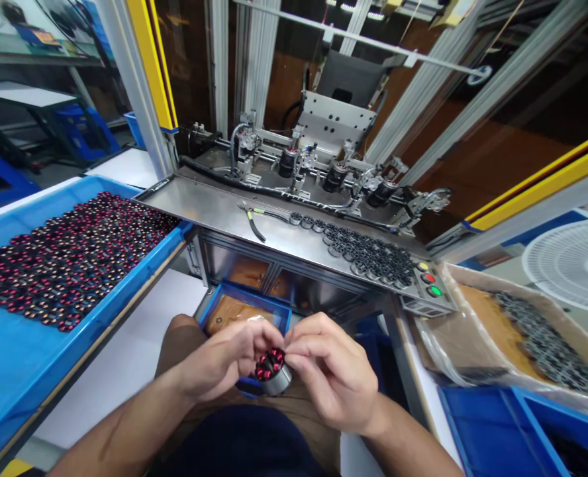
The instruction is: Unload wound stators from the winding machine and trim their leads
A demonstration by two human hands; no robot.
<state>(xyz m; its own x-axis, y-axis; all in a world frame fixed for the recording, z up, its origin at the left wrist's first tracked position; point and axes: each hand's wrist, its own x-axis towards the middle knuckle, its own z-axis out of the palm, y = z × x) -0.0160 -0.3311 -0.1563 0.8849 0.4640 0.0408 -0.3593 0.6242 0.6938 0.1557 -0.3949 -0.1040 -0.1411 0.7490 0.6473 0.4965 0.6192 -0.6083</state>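
A wound motor stator [274, 372], with a silvery metal rim and red wire coils on a black core, is held above my lap. My left hand [229, 358] grips it from the left, fingers curled over its far side. At its upper right edge, my right hand [331, 371] has thumb and fingertips pinched together; whatever lies between them, perhaps a wire end, is too small to make out. Below and behind the hands sits a blue bin [284, 318] with brown cardboard inside, partly hidden by them.
A blue tray [6, 361] of many wound stators stands at left. Ahead, a metal ledge [204, 205] bears cutting pliers [254, 222] and rows of unwound stators [368, 252]. Behind it is a winding machine [334, 175]; a button box [428, 285], a carton [473, 311] and a fan [577, 265] are at right.
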